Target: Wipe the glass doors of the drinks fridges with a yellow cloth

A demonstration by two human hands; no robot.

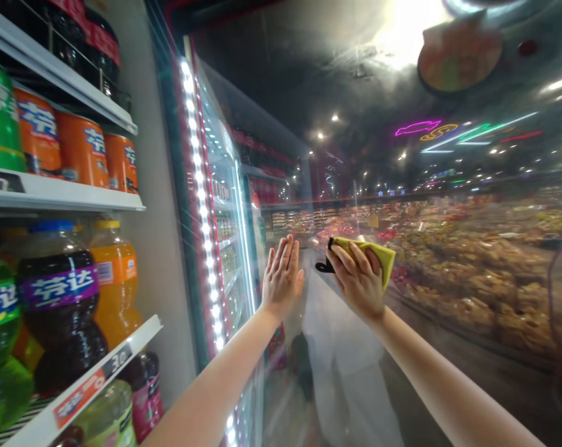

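Observation:
Ahead of me stands a glass cooler door (346,360), with shop lights showing through or mirrored in it. My right hand (359,276) presses a yellow cleaning cloth (387,257) with a black edge and a black loop against the pane, its fingers bent over the cloth. To its left, my left hand (283,279) lies flat on or very near the glass, fingers stretched out and holding nothing. Whether the left palm fully touches the pane I cannot tell.
Drink shelves fill the left side, with orange cans (81,149), a purple-labelled bottle (59,288) and an orange soda bottle (115,273). A bright LED strip (201,205) runs up the cooler's frame. Produce displays (476,279) appear beyond the glass at right.

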